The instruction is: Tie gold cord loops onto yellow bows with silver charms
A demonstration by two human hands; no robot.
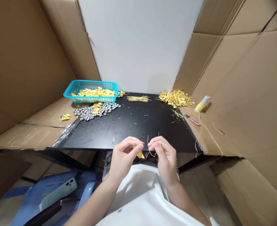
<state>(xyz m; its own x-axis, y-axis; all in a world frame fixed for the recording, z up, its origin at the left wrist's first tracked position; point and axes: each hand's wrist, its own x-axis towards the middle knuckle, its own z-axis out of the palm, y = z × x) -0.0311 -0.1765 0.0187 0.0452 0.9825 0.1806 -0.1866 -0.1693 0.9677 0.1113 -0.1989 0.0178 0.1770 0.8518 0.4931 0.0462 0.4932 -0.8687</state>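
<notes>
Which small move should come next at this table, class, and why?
Probably bring the right hand towards the left hand, so the thread meets the yellow piece: the left fingers pinch that piece, the right fingers hold the thread, and a gap separates the hands.

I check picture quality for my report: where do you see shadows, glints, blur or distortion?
Head view throughout: glints on the silver beads; a shadow right of the spool; upper right corner dark; probable wide-angle stretching of the right cardboard wall; left hand looks fairly sharp.
</notes>
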